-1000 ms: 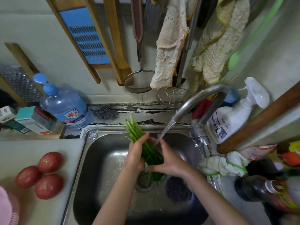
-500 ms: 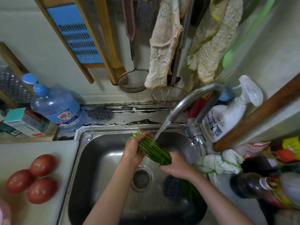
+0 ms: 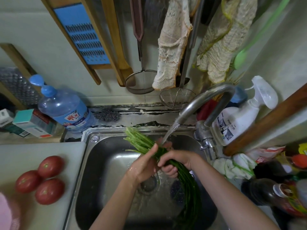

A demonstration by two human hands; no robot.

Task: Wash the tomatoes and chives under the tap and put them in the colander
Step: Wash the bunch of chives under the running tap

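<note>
A long bunch of green chives (image 3: 186,178) stretches across the steel sink (image 3: 106,163), pale root ends up near the back rim, dark tips trailing to the lower right. My right hand (image 3: 177,161) grips the bunch around its middle. My left hand (image 3: 142,165) rests against the chives just left of it, thumb along the stems. Water runs from the curved tap (image 3: 206,100) onto the chives beside my fingers. Three red tomatoes (image 3: 40,179) lie on the white board (image 3: 25,155) left of the sink. A pink rim (image 3: 6,213), perhaps the colander, shows at the lower left.
A blue water bottle (image 3: 64,110) and small boxes (image 3: 31,123) stand behind the board. A white spray bottle (image 3: 240,117), a rag (image 3: 232,166) and dark sauce bottles (image 3: 272,191) crowd the right counter. Strainers, cloths and a grater hang on the wall above.
The chives have slid down and right, so more of the bunch trails into the sink. My right hand moved up to the middle of the bunch, next to my left.
</note>
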